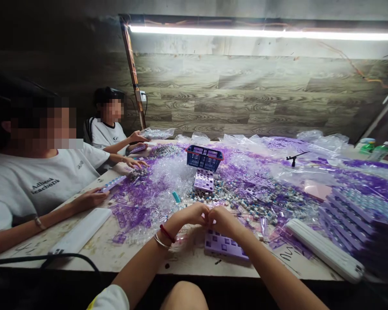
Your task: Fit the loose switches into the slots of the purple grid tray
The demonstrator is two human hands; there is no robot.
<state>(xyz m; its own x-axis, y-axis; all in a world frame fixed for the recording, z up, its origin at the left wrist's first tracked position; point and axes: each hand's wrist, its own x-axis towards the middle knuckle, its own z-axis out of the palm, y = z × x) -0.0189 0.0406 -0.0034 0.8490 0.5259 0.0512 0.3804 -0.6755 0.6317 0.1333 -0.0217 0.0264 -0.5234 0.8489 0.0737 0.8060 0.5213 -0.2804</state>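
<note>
My left hand (197, 214) and my right hand (220, 218) meet above the front of the table, their fingers pinched close together. Whatever they hold between them is too small and too covered to name. Just below them lies a purple plastic panel (224, 244) with square openings, partly hidden by my right hand and forearm. Beyond my hands is another purple panel with square holes (204, 179), resting against a heap of small white and blue pieces (242, 198). Clear and purple plastic parts (168, 181) lie spread to the left.
A dark blue basket (204, 158) stands mid-table. White power strips lie at right (325, 249) and left (80, 230). Purple panels (345, 219) are stacked at right, near a small black stand (292, 160). Two people sit at left, one holding a panel (114, 184).
</note>
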